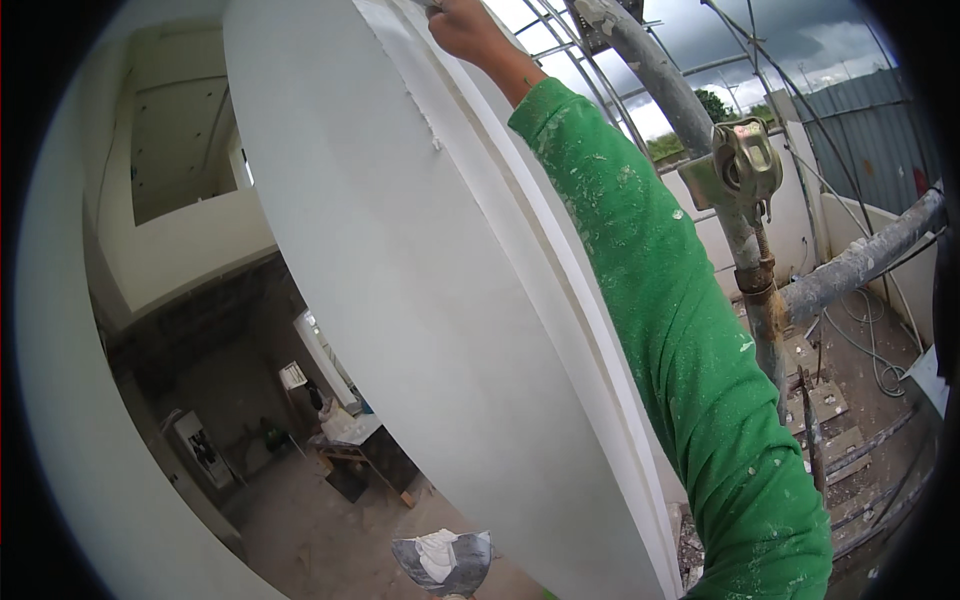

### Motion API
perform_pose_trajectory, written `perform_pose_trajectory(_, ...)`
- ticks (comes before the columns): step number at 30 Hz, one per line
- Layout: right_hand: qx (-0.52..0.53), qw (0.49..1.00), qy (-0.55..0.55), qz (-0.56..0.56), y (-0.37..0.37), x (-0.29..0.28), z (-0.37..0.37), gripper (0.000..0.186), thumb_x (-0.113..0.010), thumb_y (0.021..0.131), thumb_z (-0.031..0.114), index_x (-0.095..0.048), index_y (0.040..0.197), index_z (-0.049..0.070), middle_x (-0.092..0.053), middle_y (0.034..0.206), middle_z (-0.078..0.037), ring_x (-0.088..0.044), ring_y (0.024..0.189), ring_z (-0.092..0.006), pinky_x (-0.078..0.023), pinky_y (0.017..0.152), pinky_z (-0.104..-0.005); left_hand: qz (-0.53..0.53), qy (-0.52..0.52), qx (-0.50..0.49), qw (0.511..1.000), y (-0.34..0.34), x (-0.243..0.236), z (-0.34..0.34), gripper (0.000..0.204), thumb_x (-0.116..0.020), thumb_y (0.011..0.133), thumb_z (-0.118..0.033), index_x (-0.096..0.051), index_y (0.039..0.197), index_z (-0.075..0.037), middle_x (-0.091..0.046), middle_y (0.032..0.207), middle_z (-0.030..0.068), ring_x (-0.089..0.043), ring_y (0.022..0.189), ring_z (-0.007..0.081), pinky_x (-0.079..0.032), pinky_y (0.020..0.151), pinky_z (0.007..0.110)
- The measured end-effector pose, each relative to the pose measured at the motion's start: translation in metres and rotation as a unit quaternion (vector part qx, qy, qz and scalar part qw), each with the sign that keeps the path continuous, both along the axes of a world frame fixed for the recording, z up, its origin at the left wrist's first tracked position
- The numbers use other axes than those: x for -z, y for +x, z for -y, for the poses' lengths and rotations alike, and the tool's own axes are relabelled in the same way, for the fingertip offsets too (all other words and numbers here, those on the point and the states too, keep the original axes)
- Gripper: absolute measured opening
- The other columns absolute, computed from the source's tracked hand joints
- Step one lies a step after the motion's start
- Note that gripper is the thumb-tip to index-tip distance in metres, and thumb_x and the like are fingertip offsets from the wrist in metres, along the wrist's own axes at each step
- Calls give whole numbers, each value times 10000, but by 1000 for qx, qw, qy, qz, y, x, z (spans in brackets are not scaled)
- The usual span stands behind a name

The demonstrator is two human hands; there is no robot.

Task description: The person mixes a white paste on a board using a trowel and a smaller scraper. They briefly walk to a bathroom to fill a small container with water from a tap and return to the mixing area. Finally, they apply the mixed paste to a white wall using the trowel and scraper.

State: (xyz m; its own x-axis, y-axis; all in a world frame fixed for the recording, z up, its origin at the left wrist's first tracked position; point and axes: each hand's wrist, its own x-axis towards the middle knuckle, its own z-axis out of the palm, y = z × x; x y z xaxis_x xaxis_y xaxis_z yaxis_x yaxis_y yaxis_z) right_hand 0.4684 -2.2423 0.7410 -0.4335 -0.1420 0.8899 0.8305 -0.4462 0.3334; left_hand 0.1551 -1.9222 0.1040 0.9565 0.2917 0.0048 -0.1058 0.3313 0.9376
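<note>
Overhead, right hand point(468, 28) reaches up along the white column point(400, 280), touching its ridged edge near the top; the grip is cut off by the frame, so open or closed cannot be told. Green sleeve point(670, 330) spattered with white. Low down, a trowel point(445, 562) loaded with white plaster sits just beside the column's lower edge; the left hand holding it is out of view. Scaffold pipe point(745, 250) with clamp point(747, 160) stands behind the arm.
</note>
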Motion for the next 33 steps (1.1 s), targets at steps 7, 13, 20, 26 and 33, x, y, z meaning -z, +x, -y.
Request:
perform_pose_trajectory(7,20,996,-10,-82,19,-59,-57,429,-418,833,46,-609,1216,72,-572,1245,-190,-500,1207,-363,-373,1040,-416,-31,4,-81,996,-23,7,-17,249,-537,957,-233,-392,1132,-132,-495,777,50,-475,508,150,-394,372,273)
perform_pose_trajectory(13,99,987,-109,-60,51,-69,-38,436,-441,824,60,-599,1231,83,-559,1271,-189,-491,1225,-348,-367,1049,-419,-52,4,-82,995,-22,1,-20,209,-547,952,-231,-421,1087,-134,-509,768,34,-476,502,135,-384,378,263)
perform_pose_trajectory(20,80,975,-100,-180,-27,214,-20,607,-461,755,-123,-628,1237,205,-589,1216,-65,-534,1148,-237,-267,1044,-503,-57,-8,-112,992,-24,-2,-5,165,-559,946,-229,-454,1035,-137,-525,756,17,-478,494,118,-373,386,252)
perform_pose_trajectory(26,90,940,-105,-311,-81,379,3,701,-440,749,-161,-575,1301,251,-575,1253,-4,-495,1206,-204,-135,1097,-541,-49,-21,-25,998,-14,0,-9,181,-573,938,-255,-466,1050,-161,-522,751,8,-507,525,124,-391,404,247)
perform_pose_trajectory(33,23,987,4,-158,-21,215,9,477,-452,894,-14,-570,1306,197,-582,1230,-23,-536,1084,-233,-264,979,-451,-34,4,32,999,-8,40,-31,235,-567,950,-323,-468,1096,-167,-542,742,-6,-512,508,98,-397,387,214)
